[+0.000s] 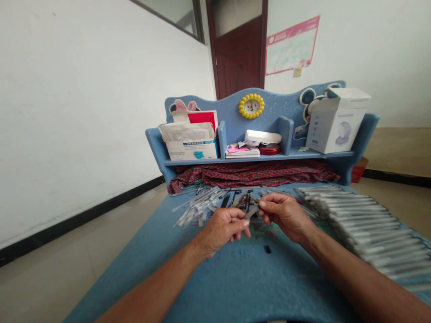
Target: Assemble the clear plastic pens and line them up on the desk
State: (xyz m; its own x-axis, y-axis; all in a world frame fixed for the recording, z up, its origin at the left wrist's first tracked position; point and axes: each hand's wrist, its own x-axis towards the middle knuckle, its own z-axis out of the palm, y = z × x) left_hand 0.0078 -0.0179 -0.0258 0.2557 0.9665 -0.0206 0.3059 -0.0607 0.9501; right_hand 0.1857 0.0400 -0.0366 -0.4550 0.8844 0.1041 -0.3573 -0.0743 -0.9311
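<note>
My left hand (227, 226) is closed, thumb and fingers pinching a short translucent grey pen piece (251, 212). Just to its right, my right hand (283, 214) is also closed in a pinch at the piece's far end. Whether its fingertips grip that same piece or another small part, I cannot tell. Behind the fingers lies a heap of small black pen parts (248, 197), partly hidden. A single small black cap-like piece (268, 249) rests on the blue desk (235, 287), below my right hand.
Clear thin pen tubes (198, 204) lie loose at left. Many finished-looking pens (370, 229) form a long row at right. A checked cloth (262, 174) is bunched under the shelf (256, 159), which carries a mask box (191, 146), a white carton (336, 123) and a red tin (269, 149).
</note>
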